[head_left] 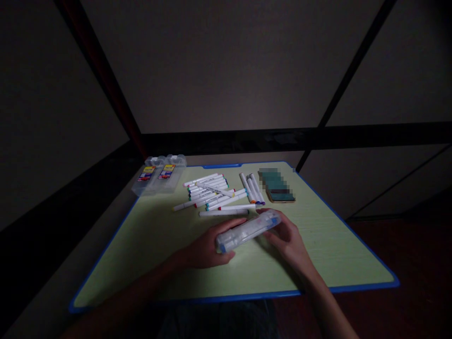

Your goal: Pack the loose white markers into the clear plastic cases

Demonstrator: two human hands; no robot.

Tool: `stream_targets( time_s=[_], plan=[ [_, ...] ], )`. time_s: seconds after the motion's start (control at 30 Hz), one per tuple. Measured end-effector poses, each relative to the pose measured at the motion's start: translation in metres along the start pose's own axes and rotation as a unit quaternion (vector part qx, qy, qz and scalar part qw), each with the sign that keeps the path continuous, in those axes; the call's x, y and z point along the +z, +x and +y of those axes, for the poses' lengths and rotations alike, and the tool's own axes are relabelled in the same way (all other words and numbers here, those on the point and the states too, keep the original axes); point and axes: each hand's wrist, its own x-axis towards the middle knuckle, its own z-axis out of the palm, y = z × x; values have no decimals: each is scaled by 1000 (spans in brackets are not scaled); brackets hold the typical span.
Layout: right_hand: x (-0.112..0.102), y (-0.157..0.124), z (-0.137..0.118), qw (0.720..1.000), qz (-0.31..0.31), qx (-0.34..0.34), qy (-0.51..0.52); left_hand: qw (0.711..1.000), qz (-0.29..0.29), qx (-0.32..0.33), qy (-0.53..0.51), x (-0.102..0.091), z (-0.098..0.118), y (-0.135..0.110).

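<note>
Between my two hands is a clear plastic case (247, 230), held on its edge and tilted with its right end higher. My left hand (208, 247) grips the left end, thumb below and fingers above. Around the right end my right hand (286, 235) is closed, its thumb underneath. Something blue shows along the lower side of the case; the rest of its contents I cannot make out. Just beyond it lies a loose heap of white markers (212, 188) with coloured ends. A smaller group of markers (251, 188) lies to the right of the heap.
Two clear plastic cases (158, 181) with coloured labels stand at the table's far left corner. A phone (277, 186) with a blurred screen lies at the far right. The pale green table (318, 254) has a blue rim, with a wall behind it.
</note>
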Motion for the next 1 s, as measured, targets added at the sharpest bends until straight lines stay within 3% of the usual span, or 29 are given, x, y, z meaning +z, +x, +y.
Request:
stream_targets(
  time_s=[0.13,0.33,0.63,1.0],
  plan=[
    [0,2,2,999,25,12,21,999,24,-16,-25,-12,-14,11],
    [1,3,3,998,24,38,46,989,112,-64,-76,-13,-30,19],
    [4,0,10,1000,9,26,14,966,251,-8,-68,-1,-51,11],
    [7,-7,14,997,8,-24,-71,962,269,14,-36,1,-54,7]
  ],
)
